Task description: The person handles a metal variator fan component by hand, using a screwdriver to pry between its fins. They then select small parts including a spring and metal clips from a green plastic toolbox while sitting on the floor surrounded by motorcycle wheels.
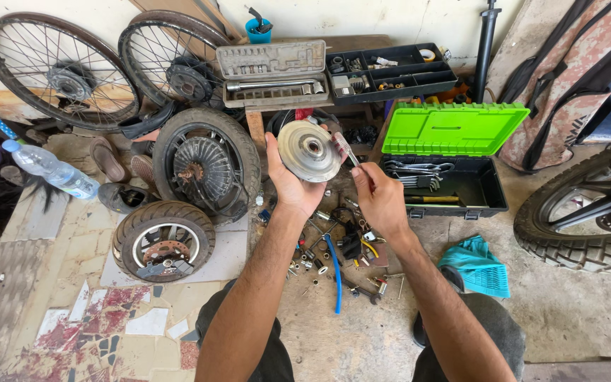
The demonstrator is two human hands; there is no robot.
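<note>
Left hand (288,185) fingers gripping metal disc (310,151), right hand (382,199) fingers pinching brush (346,150)

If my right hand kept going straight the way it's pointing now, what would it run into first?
The right hand points up and left, holding a small brush whose head already sits at the edge of the round metal disc held up by the left hand. It would likely meet that disc first, though depth is unclear.

clear plastic water bottle (49,168) with blue cap lying at left, label unreadable
</note>
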